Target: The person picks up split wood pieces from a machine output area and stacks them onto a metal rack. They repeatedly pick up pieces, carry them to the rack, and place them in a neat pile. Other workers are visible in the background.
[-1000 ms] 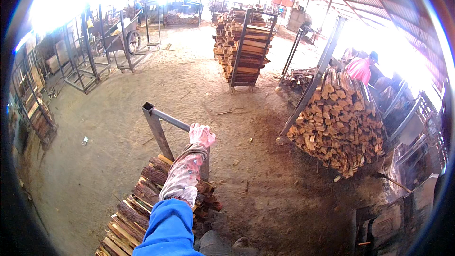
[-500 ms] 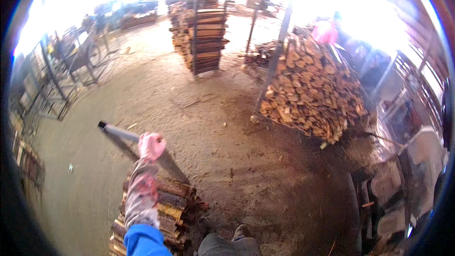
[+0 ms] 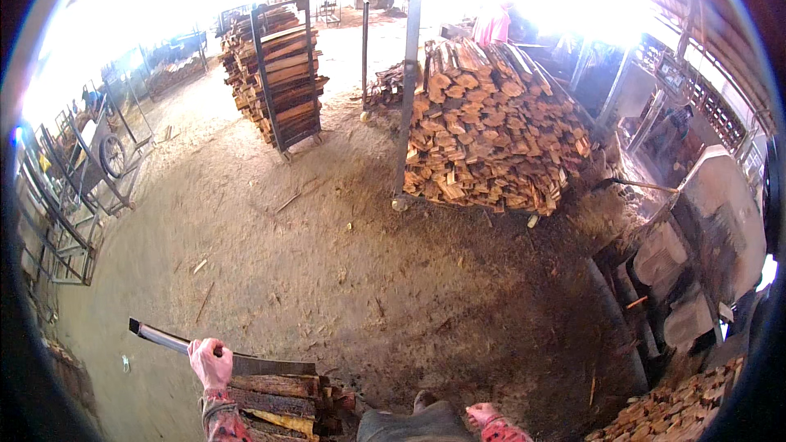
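Observation:
My left hand [image 3: 211, 364] is wrapped round a grey metal bar [image 3: 164, 338] at the lower left. The bar's square dark end sticks out beyond my fist. Directly behind the hand lies a stack of split wood slats [image 3: 274, 393], rough-edged, with one yellowish piece among the brown ones. A flat metal upright [image 3: 274, 367] runs along the far end of this stack. My right hand [image 3: 483, 415] hangs low beside my leg, its fingers curled in and nothing visible in them. It touches neither the bar nor the wood.
Ahead to the right stands a large pile of split wood [image 3: 491, 139] behind a metal post [image 3: 407, 98]. A tall rack of slats [image 3: 274, 74] is further left. Machinery [image 3: 688, 262] lines the right side, above more stacked wood [image 3: 679, 409]. A wheeled cart [image 3: 102, 151] stands far left. Someone in pink [image 3: 491, 26] is behind the pile.
My view has swung to the right. The left hand, still on the bar, now sits lower and further left in view. My right hand has come into sight at the bottom.

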A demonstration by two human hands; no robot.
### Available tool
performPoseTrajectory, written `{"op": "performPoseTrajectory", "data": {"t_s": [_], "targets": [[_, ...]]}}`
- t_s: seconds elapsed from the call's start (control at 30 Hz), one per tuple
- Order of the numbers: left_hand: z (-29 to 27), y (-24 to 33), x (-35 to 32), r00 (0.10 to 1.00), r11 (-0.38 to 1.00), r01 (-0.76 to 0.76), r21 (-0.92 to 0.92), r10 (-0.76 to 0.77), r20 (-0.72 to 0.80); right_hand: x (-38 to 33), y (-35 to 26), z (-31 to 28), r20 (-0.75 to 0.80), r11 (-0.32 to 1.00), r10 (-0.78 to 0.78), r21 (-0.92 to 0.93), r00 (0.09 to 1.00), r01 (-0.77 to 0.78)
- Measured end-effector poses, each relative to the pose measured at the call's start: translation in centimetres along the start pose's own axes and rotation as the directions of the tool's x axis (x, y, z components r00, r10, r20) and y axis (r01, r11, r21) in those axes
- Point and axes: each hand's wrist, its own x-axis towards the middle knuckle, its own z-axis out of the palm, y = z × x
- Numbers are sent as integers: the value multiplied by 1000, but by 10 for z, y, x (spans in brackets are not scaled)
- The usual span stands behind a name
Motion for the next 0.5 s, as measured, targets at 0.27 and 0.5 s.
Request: {"op": "performPoseTrajectory", "data": {"t_s": [0.27,0.5], "targets": [[-28,-3,-35,999,999,-42,8,42,1,25,-74,10,123,974,-131,-169,984,151],[-42,-12,-60,999,999,-41,17,40,8,-7,-101,30,122,953,-212,-192,970,233]]}}
